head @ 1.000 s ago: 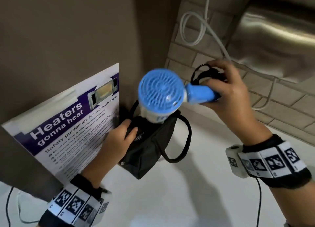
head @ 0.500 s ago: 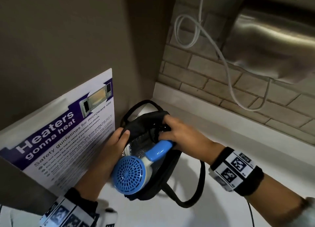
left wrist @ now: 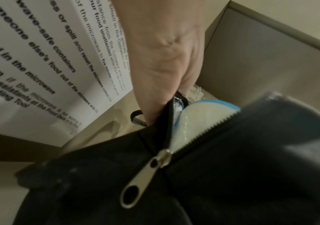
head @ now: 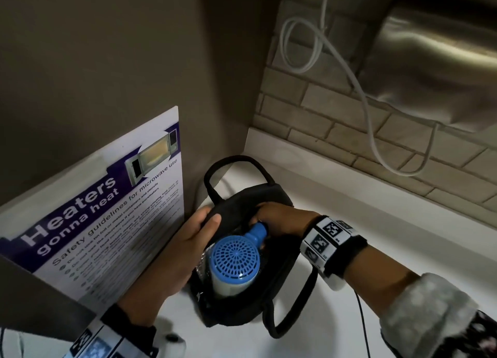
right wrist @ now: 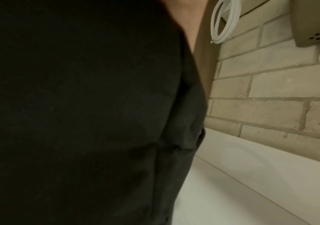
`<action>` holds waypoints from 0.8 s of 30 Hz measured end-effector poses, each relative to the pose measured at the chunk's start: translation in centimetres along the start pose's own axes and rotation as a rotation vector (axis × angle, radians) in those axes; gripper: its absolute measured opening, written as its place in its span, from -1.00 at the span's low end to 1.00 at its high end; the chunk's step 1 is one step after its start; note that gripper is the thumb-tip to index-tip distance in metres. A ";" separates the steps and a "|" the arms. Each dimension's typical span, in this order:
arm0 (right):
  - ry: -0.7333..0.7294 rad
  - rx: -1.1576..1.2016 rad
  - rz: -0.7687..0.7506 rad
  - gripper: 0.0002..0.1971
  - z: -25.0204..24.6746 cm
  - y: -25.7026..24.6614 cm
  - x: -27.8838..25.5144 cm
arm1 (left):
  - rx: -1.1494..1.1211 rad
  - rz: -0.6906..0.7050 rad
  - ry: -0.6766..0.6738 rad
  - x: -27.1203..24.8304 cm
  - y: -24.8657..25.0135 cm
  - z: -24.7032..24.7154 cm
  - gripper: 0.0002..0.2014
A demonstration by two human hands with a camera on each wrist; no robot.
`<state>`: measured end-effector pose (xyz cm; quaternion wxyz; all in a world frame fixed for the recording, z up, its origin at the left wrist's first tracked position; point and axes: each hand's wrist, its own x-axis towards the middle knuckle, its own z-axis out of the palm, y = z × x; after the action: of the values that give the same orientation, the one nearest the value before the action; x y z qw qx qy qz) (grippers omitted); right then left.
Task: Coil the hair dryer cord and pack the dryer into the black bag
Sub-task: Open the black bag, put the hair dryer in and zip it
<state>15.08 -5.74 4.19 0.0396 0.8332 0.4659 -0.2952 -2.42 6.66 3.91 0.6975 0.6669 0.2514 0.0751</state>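
Left hand (head: 185, 246) grips the soft black bag (head: 279, 196) rim; right hand (head: 279, 219), inside, clasps the perforated-grille blue dryer (head: 234, 260) by its handle.

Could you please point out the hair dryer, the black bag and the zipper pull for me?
hair dryer (head: 234, 258): head view, on its blue rear grille.
black bag (head: 270, 193): head view, on its far top edge.
zipper pull (left wrist: 136, 184): left wrist view, on the metal tab.

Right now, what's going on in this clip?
A person is packing a blue hair dryer into a black bag on a white counter. The left hand grips the bag's rim and holds it open. The right hand reaches inside by the dryer's handle; its fingers are hidden. The dryer's head still sticks out, and the zipper is open.
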 end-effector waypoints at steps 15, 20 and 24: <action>0.046 -0.033 -0.025 -0.38 -0.6 0.4 -2.3 | 0.431 0.258 -0.232 -0.7 -0.2 -4.3 -0.37; 0.280 -0.177 -0.030 -0.61 0.0 -0.6 -4.4 | 0.452 0.321 -0.033 -0.8 -0.1 -3.3 -0.45; 0.371 -0.063 -0.083 -0.48 1.2 -1.4 -5.6 | 0.440 0.362 0.081 -0.8 0.0 -2.6 -0.45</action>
<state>11.29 -9.56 6.46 -0.0333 0.8517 0.5083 -0.1232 -4.33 8.65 4.17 0.5008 0.8325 0.1662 0.1687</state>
